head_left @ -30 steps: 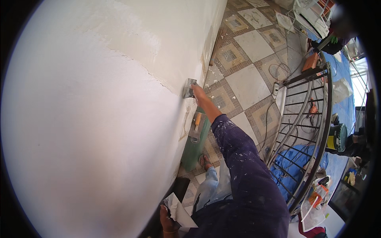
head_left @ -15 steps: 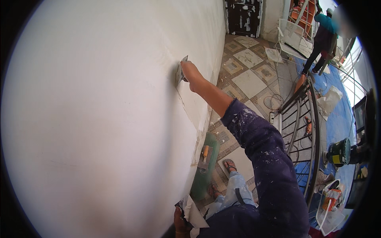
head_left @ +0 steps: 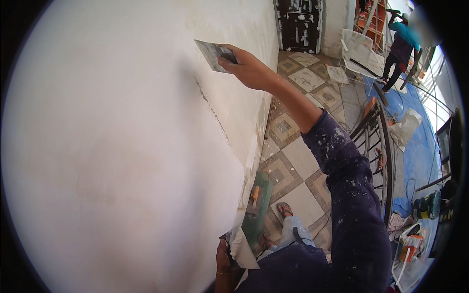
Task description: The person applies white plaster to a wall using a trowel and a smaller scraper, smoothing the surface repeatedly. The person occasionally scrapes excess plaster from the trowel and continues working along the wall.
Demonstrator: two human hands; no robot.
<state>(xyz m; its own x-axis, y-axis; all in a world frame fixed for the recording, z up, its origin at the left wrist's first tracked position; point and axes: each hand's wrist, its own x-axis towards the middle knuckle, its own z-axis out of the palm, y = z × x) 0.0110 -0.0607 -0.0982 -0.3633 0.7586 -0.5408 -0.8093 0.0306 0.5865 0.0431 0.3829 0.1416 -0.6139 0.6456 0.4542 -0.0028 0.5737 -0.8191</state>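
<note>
Your right hand (head_left: 248,69) has its fingers wrapped round the scraper (head_left: 207,54), up high before the white wall (head_left: 117,146) — while your left hand (head_left: 223,258), low down, curls its fingers on the plate (head_left: 249,258) bearing white paste (head_left: 237,245).

A head-worn fisheye looks down and ahead, the wall (head_left: 122,146) close at left
</note>
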